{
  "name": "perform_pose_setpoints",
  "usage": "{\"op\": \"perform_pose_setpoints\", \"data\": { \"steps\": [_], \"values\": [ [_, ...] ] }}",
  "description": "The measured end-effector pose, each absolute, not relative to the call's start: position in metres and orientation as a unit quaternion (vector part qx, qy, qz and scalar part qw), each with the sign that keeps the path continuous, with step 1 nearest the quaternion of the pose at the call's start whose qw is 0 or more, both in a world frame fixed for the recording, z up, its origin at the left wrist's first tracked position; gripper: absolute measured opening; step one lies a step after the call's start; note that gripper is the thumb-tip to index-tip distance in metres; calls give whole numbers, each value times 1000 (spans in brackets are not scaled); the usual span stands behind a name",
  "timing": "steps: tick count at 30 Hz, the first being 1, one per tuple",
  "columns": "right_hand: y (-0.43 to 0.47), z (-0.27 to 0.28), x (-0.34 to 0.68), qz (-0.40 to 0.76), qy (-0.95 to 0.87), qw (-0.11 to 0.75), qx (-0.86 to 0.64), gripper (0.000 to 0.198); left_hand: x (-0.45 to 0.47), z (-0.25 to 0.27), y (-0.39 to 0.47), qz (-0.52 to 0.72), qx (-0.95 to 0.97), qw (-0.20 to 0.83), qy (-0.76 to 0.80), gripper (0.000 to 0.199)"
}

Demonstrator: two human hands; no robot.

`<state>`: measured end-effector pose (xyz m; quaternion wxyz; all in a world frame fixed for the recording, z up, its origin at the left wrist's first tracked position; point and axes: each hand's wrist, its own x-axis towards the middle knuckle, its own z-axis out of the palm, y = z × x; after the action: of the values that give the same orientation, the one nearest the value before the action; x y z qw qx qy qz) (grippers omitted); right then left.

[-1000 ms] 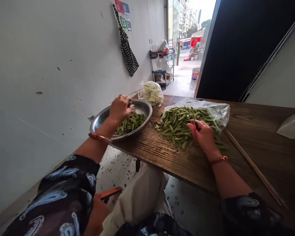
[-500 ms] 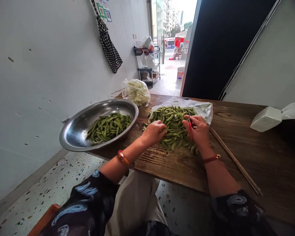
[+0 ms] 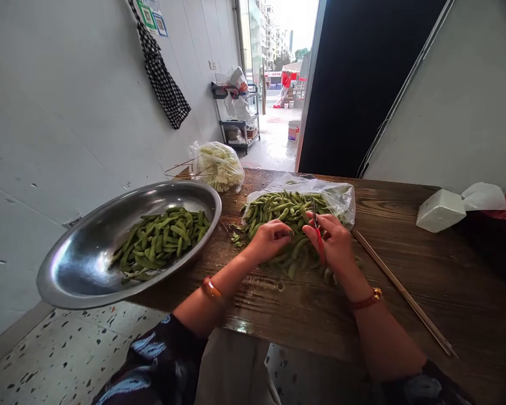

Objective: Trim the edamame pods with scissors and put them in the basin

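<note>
My right hand [image 3: 332,241] is closed round red-handled scissors [image 3: 320,245], whose blades point up and away from me. To its left, my left hand [image 3: 270,243] pinches a green soybean pod [image 3: 291,232], mostly hidden by the fingers. Both hands are over the near part of a heap of soybean pods [image 3: 280,206], which lies on a clear plastic bag [image 3: 341,198]. At the left stands a wide steel basin [image 3: 73,247] with more cut pods [image 3: 162,239] in it.
A bag of cauliflower [image 3: 219,167] and thin sticks stand behind the basin. Long wooden skewers [image 3: 398,287] lie right of my right hand on the wooden table [image 3: 388,205]. A white block-shaped pack [image 3: 441,211] is at the far right. Beyond the table is a trolley [image 3: 237,121].
The view has shifted, so the basin appears larger and lower at the left. My hands have come slightly closer together over the heap; the scissors stay in my right hand.
</note>
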<state>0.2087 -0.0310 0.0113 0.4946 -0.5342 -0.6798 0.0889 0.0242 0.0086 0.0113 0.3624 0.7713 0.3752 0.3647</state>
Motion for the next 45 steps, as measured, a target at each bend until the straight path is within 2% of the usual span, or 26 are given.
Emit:
{"op": "perform_pose_setpoints", "data": {
  "steps": [4,7,12,17,21,27,45],
  "values": [
    [-34,11,204,153,-680,497,-517,44,13,16,14,408,622,563,361,22],
    [-36,9,200,176,-696,480,-504,41,6,15,13,403,555,639,348,26],
    [-38,6,196,184,-704,455,-513,41,1,13,9,414,514,691,294,36],
    [-38,4,197,199,-692,446,-532,44,1,18,4,414,496,705,292,36],
    [-37,2,197,142,-719,433,-524,41,2,22,0,413,485,719,279,39],
    [-37,0,198,64,-760,388,-518,39,3,20,3,423,529,655,335,35],
    [-41,6,189,75,-790,356,-494,35,11,15,0,397,717,461,340,20]
  ]
}}
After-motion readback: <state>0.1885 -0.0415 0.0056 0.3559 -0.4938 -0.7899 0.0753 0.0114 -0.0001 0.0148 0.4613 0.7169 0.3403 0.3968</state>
